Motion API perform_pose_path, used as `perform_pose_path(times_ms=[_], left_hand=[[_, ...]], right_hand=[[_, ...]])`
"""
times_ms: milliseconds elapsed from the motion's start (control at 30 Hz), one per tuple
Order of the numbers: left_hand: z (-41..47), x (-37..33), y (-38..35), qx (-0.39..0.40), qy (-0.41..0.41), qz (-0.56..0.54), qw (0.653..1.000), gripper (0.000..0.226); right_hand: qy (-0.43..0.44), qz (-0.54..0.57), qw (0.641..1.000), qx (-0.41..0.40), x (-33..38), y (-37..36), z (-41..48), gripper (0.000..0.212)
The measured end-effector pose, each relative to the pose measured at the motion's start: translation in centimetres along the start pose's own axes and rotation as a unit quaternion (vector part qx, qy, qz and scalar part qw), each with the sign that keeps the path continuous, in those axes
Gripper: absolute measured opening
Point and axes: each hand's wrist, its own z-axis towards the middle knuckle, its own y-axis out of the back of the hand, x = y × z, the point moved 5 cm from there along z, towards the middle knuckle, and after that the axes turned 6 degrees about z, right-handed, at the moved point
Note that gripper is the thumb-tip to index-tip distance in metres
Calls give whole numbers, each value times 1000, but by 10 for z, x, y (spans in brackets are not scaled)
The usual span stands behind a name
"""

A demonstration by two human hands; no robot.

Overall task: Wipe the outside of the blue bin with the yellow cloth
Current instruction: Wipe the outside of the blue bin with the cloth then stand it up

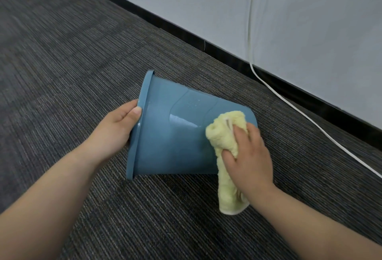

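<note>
Fingers (240, 135) of the right hand (253, 156) curl into the bunched yellow cloth (220, 133) and press it against the outside of the blue bin (175, 142), near its base. The bin lies tipped on its side on the grey carpet floor (82, 63), stretching left of them. The left hand (115, 129) grips its rim, thumb outside, other fingers hidden inside. A white cable (310, 119) runs beyond the right fingers.

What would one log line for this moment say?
step: wiping outside | left hand: grips blue bin rim | right hand: holds yellow cloth against its side near base | pose: on its side on carpet
</note>
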Motion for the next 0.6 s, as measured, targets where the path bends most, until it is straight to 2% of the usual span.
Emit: perform_pose_path(times_ms=[133, 200, 333, 467, 600], left_hand=[[2, -8, -4, 8, -20, -1, 1000, 30], [3, -8, -3, 2, -24, -7, 1000, 30], [3, -9, -3, -3, -29, -19, 999, 31], [1, -10, -5, 9, -30, -32, 999, 31], [0, -12, -8, 17, -37, -37, 998, 31]], right_hand=[[-83, 70, 993, -35, -16, 8, 4, 46], [-90, 81, 992, -33, -10, 9, 2, 47], [5, 50, 999, 12, 32, 0, -8, 54], [67, 61, 996, 24, 68, -3, -6, 51], [80, 64, 995, 9, 70, 2, 4, 48]])
